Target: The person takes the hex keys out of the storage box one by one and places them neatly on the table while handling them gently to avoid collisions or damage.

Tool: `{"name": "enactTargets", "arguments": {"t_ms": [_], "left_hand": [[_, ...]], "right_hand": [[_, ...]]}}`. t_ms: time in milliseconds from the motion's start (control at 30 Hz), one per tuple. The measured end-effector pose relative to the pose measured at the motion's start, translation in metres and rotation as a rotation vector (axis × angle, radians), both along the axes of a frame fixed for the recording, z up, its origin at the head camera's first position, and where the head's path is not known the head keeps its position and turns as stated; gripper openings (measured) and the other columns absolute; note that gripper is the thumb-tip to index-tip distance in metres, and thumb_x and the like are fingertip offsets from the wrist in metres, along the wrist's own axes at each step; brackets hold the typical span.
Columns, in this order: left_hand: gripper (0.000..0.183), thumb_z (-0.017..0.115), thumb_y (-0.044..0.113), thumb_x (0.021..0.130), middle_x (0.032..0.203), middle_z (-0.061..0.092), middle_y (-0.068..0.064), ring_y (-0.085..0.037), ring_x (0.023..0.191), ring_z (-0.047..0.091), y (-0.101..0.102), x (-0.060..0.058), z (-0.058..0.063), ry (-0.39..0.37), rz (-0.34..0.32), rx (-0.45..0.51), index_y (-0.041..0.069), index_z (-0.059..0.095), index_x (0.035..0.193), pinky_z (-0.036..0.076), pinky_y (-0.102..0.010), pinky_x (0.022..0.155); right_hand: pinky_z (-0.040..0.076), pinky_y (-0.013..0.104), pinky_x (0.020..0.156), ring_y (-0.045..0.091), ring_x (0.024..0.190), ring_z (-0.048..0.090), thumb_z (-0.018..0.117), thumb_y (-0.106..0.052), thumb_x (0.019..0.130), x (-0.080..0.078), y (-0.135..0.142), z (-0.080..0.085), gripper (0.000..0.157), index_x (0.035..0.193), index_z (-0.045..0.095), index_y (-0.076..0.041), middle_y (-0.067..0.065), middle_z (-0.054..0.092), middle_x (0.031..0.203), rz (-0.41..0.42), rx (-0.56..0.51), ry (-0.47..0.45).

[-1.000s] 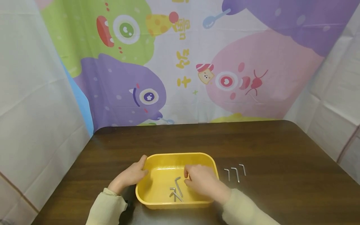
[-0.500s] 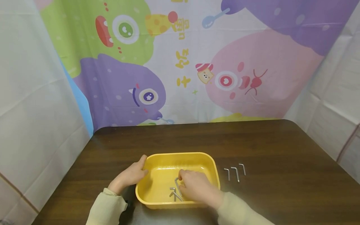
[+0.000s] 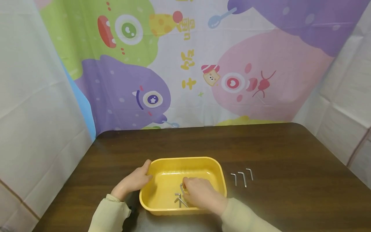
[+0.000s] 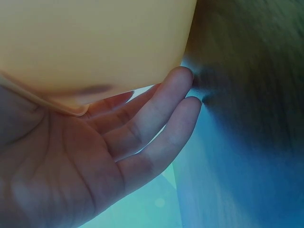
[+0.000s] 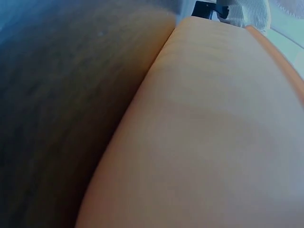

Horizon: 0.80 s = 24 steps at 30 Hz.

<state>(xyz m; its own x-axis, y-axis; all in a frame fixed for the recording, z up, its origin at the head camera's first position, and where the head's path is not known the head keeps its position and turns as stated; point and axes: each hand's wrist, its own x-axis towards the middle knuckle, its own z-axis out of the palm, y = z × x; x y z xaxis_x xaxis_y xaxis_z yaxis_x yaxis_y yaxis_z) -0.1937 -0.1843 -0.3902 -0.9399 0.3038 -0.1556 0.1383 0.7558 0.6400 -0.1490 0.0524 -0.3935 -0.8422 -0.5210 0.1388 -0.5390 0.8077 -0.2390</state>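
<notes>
A yellow plastic bin [image 3: 162,183] stands near the table's front edge. My left hand [image 3: 135,181] grips its left rim, thumb inside; in the left wrist view the fingers [image 4: 161,102] lie against the outer wall. Inside the bin, my right hand [image 3: 203,193] reaches down with curled fingers and pinches a hex key [image 3: 181,188], its lower part hidden by the hand. Two more hex keys [image 3: 179,199] lie crossed to the left of these fingers. In the right wrist view only the bin's outer wall [image 5: 190,118] shows, not the hand.
To the bin's right, three hex keys [image 3: 242,178] lie spaced in a row on the dark wooden table [image 3: 275,154]. A cartoon-printed cloth [image 3: 191,106] hangs behind the table, with pale cloth [image 3: 37,96] at both sides.
My right hand has moved left and down inside the bin, from beside the upper hex key onto it. The left hand and the bin have stayed in place.
</notes>
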Motion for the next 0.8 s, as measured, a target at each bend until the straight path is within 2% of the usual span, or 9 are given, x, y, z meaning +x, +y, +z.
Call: {"name": "enactTargets", "arguments": {"t_ms": [100,267,500,800], "left_hand": [[0.055,0.042,0.005,0.088,0.129,0.043,-0.030,-0.028,0.109,0.050,0.0002,0.0011,0.0006,0.000,-0.005,0.011,-0.010,0.021,0.136,0.038,-0.046,0.092],[0.055,0.043,0.005,0.088,0.129,0.043,-0.030,-0.027,0.109,0.050,0.0005,0.0019,0.0018,0.001,0.001,0.014,-0.011,0.020,0.136,0.038,-0.046,0.093],[0.050,0.044,0.005,0.087,0.122,0.049,-0.028,-0.025,0.099,0.053,0.0011,0.0019,0.0020,0.011,0.002,0.003,-0.009,0.026,0.132,0.041,-0.043,0.087],[0.046,0.046,0.004,0.086,0.115,0.053,-0.024,-0.023,0.092,0.054,0.0013,0.0024,0.0030,0.019,0.006,0.010,-0.007,0.030,0.128,0.043,-0.040,0.082]], "right_hand": [[0.032,0.026,0.045,0.011,0.053,0.043,0.064,-0.019,0.071,0.0000,0.0003,-0.0003,0.014,0.075,0.052,-0.014,-0.006,0.047,0.061,0.006,0.012,-0.019],[0.033,0.026,0.046,0.010,0.054,0.044,0.065,-0.019,0.070,0.0001,0.0011,-0.0004,0.014,0.077,0.054,-0.014,-0.005,0.050,0.063,0.023,0.005,-0.050],[0.034,0.027,0.046,0.012,0.055,0.046,0.066,-0.017,0.067,-0.0003,0.0021,-0.0011,0.016,0.078,0.053,-0.014,-0.003,0.051,0.064,0.018,0.016,-0.064],[0.036,0.027,0.047,0.012,0.055,0.046,0.062,-0.007,0.064,-0.0005,0.0008,-0.0020,0.019,0.079,0.053,-0.013,-0.003,0.050,0.064,-0.003,0.021,-0.088]]}}
